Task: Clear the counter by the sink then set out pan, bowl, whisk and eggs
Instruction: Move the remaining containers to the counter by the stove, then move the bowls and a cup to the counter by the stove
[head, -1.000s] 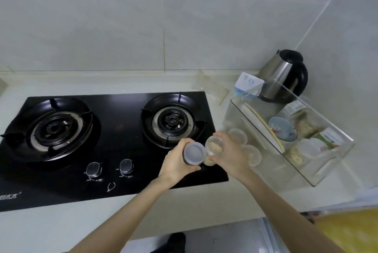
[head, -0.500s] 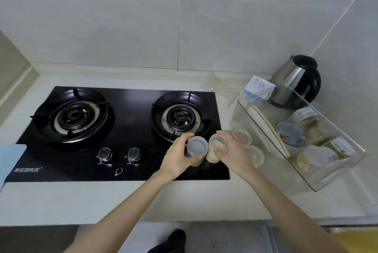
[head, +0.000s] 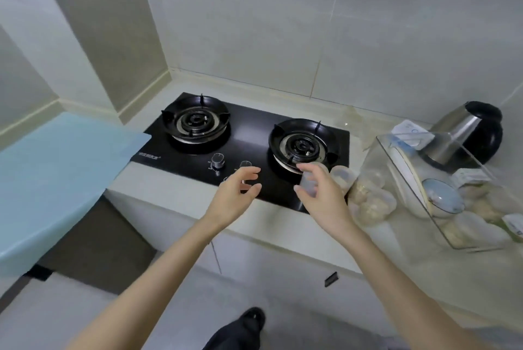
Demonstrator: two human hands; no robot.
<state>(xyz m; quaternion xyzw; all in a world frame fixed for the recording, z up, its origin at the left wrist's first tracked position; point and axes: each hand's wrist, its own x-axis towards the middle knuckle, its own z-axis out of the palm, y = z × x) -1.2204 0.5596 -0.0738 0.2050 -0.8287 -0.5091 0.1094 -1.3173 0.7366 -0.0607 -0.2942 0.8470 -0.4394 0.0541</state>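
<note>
My right hand (head: 325, 197) curls its thumb and fingers round a small translucent lidded jar (head: 310, 181) over the front right corner of the black gas hob (head: 254, 134). My left hand (head: 235, 197) hovers over the hob's front edge near the knobs (head: 218, 160), fingers loosely spread and holding nothing. A second small jar (head: 341, 177) stands just right of the held one. No pan, bowl, whisk or eggs show in this view.
Several more small jars (head: 370, 199) sit on the counter beside a clear plastic bin (head: 441, 225) full of lids and packets. A steel kettle (head: 467, 134) stands in the back right corner. A pale blue board (head: 56, 174) lies on the left.
My left hand let go of its jar and pulled away to the left. Only my right hand has a jar now. The view swung left and back, showing the blue board.
</note>
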